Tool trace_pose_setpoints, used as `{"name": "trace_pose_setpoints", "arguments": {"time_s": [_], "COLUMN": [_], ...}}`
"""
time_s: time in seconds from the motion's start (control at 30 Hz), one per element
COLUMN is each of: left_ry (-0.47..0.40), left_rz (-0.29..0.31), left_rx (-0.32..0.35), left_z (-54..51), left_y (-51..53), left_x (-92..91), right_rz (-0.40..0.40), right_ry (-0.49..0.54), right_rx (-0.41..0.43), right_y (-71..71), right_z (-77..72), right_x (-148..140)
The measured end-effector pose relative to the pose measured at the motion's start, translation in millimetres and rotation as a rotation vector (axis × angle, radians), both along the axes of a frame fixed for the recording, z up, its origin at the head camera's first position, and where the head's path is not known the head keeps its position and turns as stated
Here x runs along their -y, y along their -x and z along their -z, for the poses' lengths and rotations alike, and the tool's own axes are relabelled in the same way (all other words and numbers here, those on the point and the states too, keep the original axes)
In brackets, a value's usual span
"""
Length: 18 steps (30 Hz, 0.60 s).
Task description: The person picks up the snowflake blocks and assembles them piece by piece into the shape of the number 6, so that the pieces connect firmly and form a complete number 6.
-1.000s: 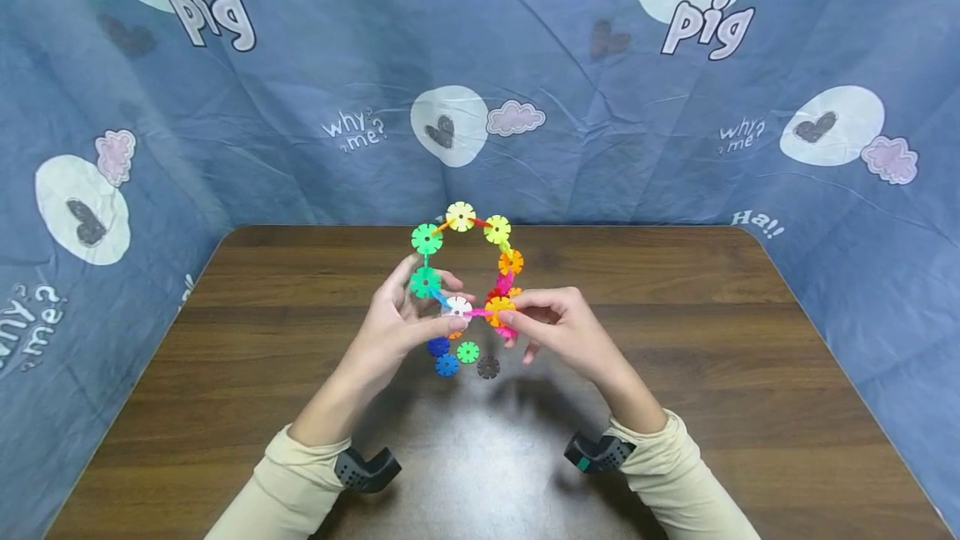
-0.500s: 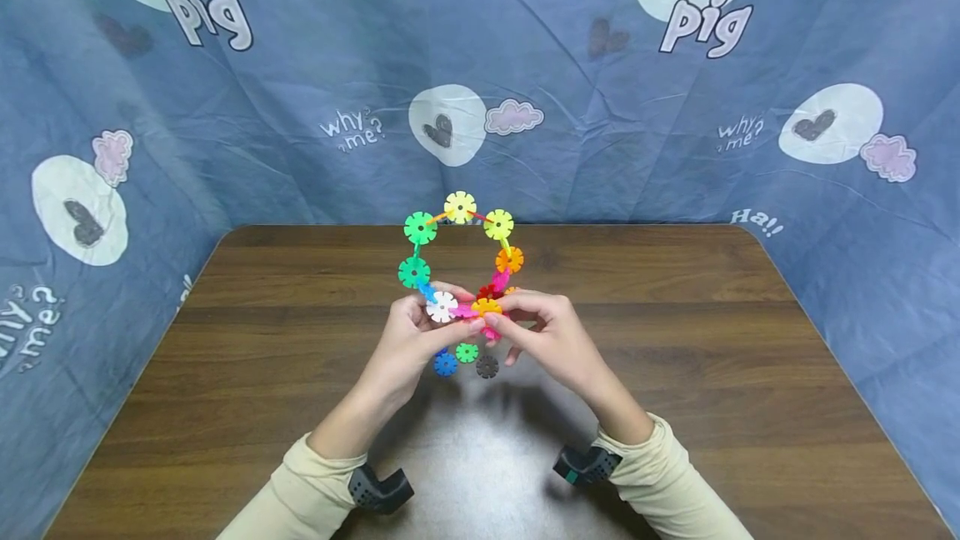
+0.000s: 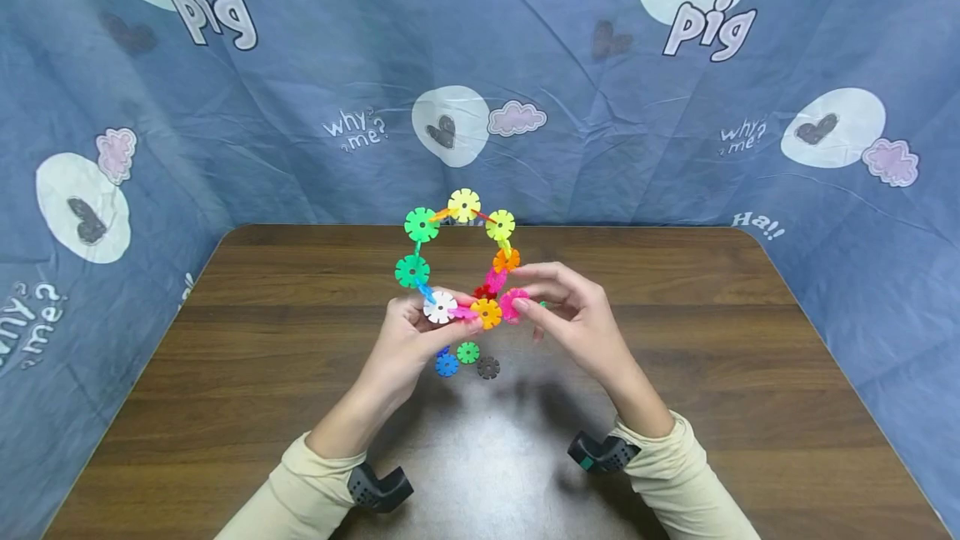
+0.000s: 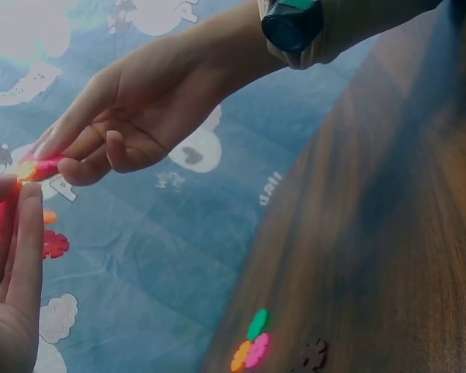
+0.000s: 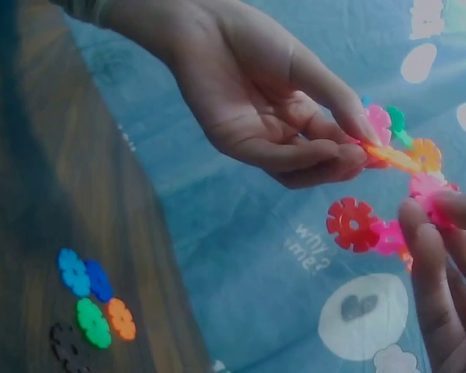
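the left hand [image 3: 401, 347] pinches the orange piece [image 3: 487, 314]; the right hand [image 3: 577, 315] pinches a pink piece [image 3: 510, 307] just to its right.

The person's left forearm [image 3: 345, 419] and right forearm [image 3: 641, 398] reach forward, converging toward centre. The left hand [image 3: 403, 342] is raised, thumb opposed to bent fingers in a pinch. The right hand [image 3: 573, 317], near it, pinches likewise.
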<state>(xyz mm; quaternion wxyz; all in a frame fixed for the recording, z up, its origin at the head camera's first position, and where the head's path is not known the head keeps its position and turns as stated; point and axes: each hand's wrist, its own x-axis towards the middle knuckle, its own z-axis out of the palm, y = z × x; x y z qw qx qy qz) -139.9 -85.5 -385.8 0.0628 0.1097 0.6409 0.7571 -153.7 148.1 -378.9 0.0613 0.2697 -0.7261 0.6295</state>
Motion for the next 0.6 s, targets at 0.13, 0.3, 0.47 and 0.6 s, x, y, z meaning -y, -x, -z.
{"name": "trace_pose_setpoints", "arguments": {"time_s": [0.13, 0.3, 0.47, 0.6], "left_ry": [-0.011, -0.042, -0.05, -0.036], "left_rz": [0.026, 0.068, 0.109, 0.125], "left_rx": [0.01, -0.009, -0.027, -0.023], "left_z": [-0.7, -0.1, 1.0, 1.5], "left_y": [0.1, 0.5, 1.0, 0.7], "left_x": [-0.1, 0.1, 0.6, 0.9], "right_rz": [0.021, -0.02, -0.073, -0.074], "right_ry": [0.037, 0.056, 0.052, 0.015], "right_rx": [0.003, -0.009, -0.016, -0.067], "right_y": [1.2, 2.5, 3.4, 4.7], "right_z": [0.7, 1.8, 2.0, 2.0], "right_x": [-1.9, -5.1, -8.2, -10.1]}}
